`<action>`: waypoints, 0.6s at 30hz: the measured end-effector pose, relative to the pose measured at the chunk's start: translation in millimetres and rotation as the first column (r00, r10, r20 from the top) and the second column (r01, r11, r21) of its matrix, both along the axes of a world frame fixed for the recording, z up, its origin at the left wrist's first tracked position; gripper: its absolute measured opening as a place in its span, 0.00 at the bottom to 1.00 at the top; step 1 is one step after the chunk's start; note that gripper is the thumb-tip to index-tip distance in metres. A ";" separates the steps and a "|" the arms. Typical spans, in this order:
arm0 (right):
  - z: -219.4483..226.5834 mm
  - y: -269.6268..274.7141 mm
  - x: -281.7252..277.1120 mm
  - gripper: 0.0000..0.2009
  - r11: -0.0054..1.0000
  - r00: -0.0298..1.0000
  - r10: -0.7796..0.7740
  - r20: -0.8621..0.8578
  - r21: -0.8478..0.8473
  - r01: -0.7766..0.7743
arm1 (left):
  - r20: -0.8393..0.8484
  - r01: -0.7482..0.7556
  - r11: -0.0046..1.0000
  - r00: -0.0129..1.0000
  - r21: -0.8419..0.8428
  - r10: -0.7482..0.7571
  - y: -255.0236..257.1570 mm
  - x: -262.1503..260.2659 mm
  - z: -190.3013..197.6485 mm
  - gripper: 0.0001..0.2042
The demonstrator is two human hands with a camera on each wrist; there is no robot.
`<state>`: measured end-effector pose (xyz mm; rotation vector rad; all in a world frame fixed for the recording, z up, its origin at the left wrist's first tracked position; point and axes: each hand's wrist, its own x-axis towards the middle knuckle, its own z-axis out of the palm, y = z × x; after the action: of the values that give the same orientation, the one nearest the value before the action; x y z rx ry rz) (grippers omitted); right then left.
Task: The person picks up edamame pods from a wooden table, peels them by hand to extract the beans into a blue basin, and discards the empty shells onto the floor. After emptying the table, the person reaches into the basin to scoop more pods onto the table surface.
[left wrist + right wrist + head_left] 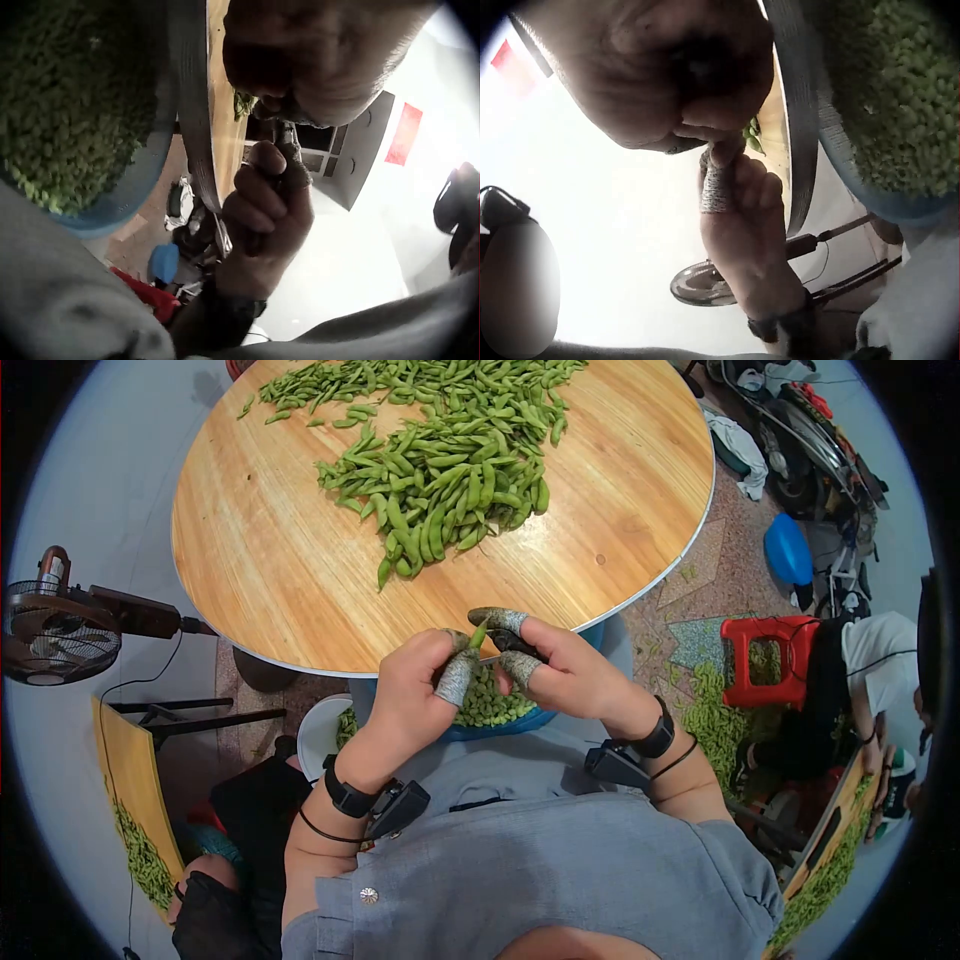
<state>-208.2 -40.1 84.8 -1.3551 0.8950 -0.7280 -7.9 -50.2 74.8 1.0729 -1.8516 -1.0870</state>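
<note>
In the head view, the left hand (415, 682) pinches a green pod (479, 635) between thumb and forefinger, its tip pointing up. Close on its right, the right hand (565, 670) has its wrapped thumb and forefinger bent near the pod; whether they touch it cannot be told. Grey wrappings cover thumbs and forefingers. Below the hands a blue tub (545, 717) holds many shelled beans (490, 705). A heap of pods (450, 470) lies on the round wooden table (280, 575) beyond. Both wrist views show the hands close together.
A fan (60, 630) stands at the left, a white bucket (318, 735) beside the tub. At the right are a red stool (735, 660), a blue object (788, 548) and pods on the floor (712, 720). Other people sit at both sides near smaller tables with pods.
</note>
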 end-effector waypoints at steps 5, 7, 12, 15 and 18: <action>-4.3 2.0 0.4 0.20 0.885 0.958 -0.080 0.275 0.463 -0.058 | 0.325 0.128 0.906 0.946 -0.404 0.011 -2.7 3.6 1.8 0.04; -5.8 2.9 -2.1 0.20 0.828 0.924 -0.099 0.369 0.545 -0.129 | -0.244 0.152 0.863 0.969 0.481 -0.034 2.9 4.8 4.5 0.04; -5.2 7.1 -6.7 0.18 0.756 0.846 -0.156 0.509 0.613 -0.229 | -0.761 0.597 0.476 0.554 0.646 0.338 5.7 3.1 -16.6 0.08; 2.7 3.2 -9.6 0.13 0.818 0.936 -0.135 0.326 0.569 -0.080 | -0.690 0.516 0.493 0.666 0.701 0.285 6.6 -0.6 -15.6 0.08; -9.6 -3.1 -8.1 0.08 0.848 0.930 -0.243 0.278 0.525 0.065 | -0.653 0.478 0.505 0.714 0.718 0.253 11.0 -3.7 -16.4 0.10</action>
<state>-216.3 -43.2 75.2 -0.6642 0.8496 -0.7512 -11.7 -39.1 58.4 0.7810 -0.6620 -2.2799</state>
